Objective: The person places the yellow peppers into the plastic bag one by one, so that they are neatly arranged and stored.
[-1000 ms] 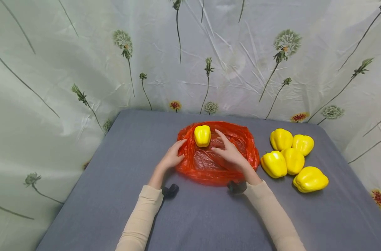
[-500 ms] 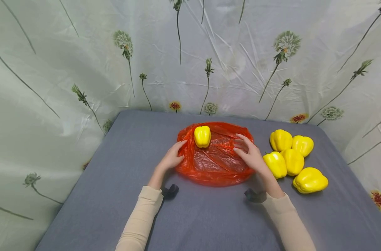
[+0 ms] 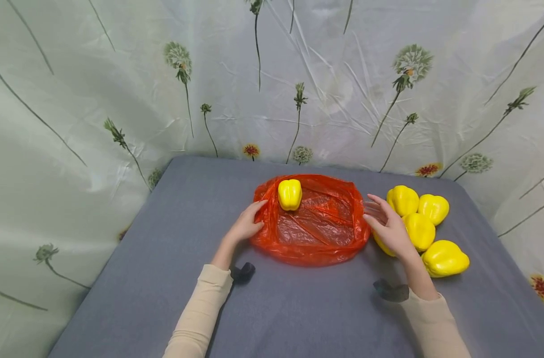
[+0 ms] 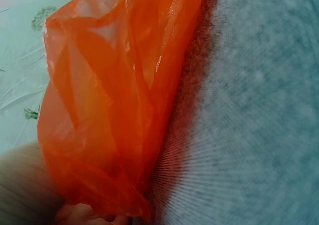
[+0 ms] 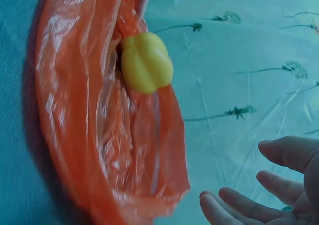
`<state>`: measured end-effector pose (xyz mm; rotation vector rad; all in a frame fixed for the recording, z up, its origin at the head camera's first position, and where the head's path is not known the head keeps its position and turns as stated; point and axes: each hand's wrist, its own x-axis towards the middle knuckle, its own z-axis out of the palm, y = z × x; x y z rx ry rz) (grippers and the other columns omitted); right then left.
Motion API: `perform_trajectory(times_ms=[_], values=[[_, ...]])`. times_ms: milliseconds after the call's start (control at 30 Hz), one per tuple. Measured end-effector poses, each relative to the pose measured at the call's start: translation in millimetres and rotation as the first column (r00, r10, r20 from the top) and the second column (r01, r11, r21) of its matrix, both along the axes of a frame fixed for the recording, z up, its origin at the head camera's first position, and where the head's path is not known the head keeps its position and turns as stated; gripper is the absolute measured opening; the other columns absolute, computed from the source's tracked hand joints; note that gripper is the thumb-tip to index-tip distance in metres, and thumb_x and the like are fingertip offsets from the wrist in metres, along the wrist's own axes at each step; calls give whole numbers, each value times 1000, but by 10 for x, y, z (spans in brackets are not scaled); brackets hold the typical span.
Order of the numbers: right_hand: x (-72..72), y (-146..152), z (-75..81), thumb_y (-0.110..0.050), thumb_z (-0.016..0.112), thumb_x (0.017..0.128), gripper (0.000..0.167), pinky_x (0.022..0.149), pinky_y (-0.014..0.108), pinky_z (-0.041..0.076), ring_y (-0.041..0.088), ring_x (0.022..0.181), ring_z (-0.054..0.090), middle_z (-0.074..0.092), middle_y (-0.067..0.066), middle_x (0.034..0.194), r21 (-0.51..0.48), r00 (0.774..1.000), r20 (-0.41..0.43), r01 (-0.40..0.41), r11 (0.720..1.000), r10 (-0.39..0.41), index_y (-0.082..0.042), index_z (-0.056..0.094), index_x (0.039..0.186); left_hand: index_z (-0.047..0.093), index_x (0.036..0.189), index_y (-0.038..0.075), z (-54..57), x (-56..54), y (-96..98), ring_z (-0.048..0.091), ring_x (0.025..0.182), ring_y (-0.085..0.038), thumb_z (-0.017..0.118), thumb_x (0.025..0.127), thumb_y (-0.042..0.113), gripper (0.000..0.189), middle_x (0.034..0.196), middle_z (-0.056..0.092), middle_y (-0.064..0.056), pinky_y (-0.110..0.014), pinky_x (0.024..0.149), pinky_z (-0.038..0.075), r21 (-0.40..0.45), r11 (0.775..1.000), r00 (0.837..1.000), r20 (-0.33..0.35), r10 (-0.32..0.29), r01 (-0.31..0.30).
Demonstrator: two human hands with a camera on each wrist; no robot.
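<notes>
A red plastic bag [image 3: 317, 253] lies spread open on the table, with one yellow bell pepper [image 3: 290, 195] in its far left part. My left hand [image 3: 246, 223] grips the bag's left rim; in the left wrist view the bag's side hides most of the fingers. Just off the right rim is my right hand [image 3: 392, 232], fingers spread and holding nothing. It partly covers one of several yellow bell peppers [image 3: 418, 232] grouped to the right. The right wrist view shows the pepper in the bag and my empty right hand [image 5: 279, 190].
The table [image 3: 164, 258] has a grey-blue cloth. A pale curtain [image 3: 334, 99] printed with dandelions hangs behind it and along its sides. One yellow pepper [image 3: 445, 258] lies nearest the front of the right-hand group.
My right hand has moved right, from above the bag near the pepper inside it, out past the rim to the pepper group. My left hand and the bag's pepper stay put.
</notes>
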<state>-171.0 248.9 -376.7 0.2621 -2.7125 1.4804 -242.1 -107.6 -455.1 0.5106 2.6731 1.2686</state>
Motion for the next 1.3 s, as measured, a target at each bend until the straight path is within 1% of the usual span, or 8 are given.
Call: perform_trajectory(times_ms=[233, 367, 467, 733, 900, 1133, 1233, 1300], values=[[100, 183, 7, -20, 52, 95, 57, 82, -6, 35, 38, 120, 47, 44, 27, 137, 63, 997, -51, 64, 996, -61, -4, 29, 145, 34, 144, 7, -1, -10, 1, 30, 140, -36, 54, 86, 2, 62, 150, 33, -18, -53, 114, 28, 7, 1000, 1000, 2, 1, -1], [137, 276, 1, -21, 53, 95, 58, 82, -7, 35, 10, 115, 51, 44, 27, 137, 76, 991, -70, 121, 990, -116, -5, 29, 145, 34, 145, 7, 6, -17, -1, 30, 140, -36, 54, 86, 2, 62, 150, 33, -18, -52, 115, 27, 12, 1000, 1000, 8, 1, -1], [151, 329, -5, -22, 54, 94, 59, 83, -6, 36, 1, 112, 50, 43, 27, 137, 76, 984, -83, 166, 983, -160, -4, 30, 145, 34, 145, 7, 0, -24, -6, 31, 140, -36, 54, 86, 2, 62, 150, 33, -18, -52, 114, 28, 7, 1000, 1000, 2, 1, -1], [158, 417, -80, -18, 54, 94, 55, 89, -3, 37, 42, 120, 47, 47, 28, 135, 135, 967, -129, 235, 963, -218, -2, 33, 143, 34, 145, 6, 2, -38, -8, 31, 139, -37, 53, 85, 2, 62, 149, 34, -19, -53, 113, 29, -2, 1000, 1000, -13, -8, 8], [175, 452, -112, -17, 54, 94, 55, 101, 19, 43, 44, 121, 48, 47, 29, 136, 163, 962, -131, 260, 952, -241, -2, 33, 143, 34, 144, 6, -2, -47, -4, 32, 139, -36, 54, 86, 3, 62, 149, 34, -19, -52, 114, 28, -8, 1000, 1000, -11, -8, 8], [192, 491, -180, -13, 54, 93, 52, 86, -9, 30, 46, 119, 48, 47, 32, 133, 158, 959, -147, 265, 951, -243, 1, 36, 140, 33, 145, 6, -23, -33, -4, 32, 138, -37, 54, 86, 2, 62, 149, 34, -19, -53, 113, 30, -17, 1000, 1000, -7, -7, 7], [189, 503, -211, -12, 53, 93, 51, 90, -5, 31, 47, 120, 48, 47, 33, 133, 174, 957, -150, 272, 946, -248, 2, 37, 140, 33, 145, 6, -28, -28, -1, 33, 138, -37, 54, 86, 3, 62, 149, 34, -19, -53, 113, 30, -17, 1000, 1000, -9, -6, 6], [191, 507, -224, -11, 52, 93, 51, 100, 9, 38, 47, 121, 47, 47, 33, 133, 188, 956, -147, 278, 942, -253, 2, 36, 140, 33, 145, 6, -32, -25, 0, 33, 138, -37, 54, 86, 3, 63, 149, 35, -19, -53, 113, 30, -17, 1000, 1000, -8, -6, 6]])
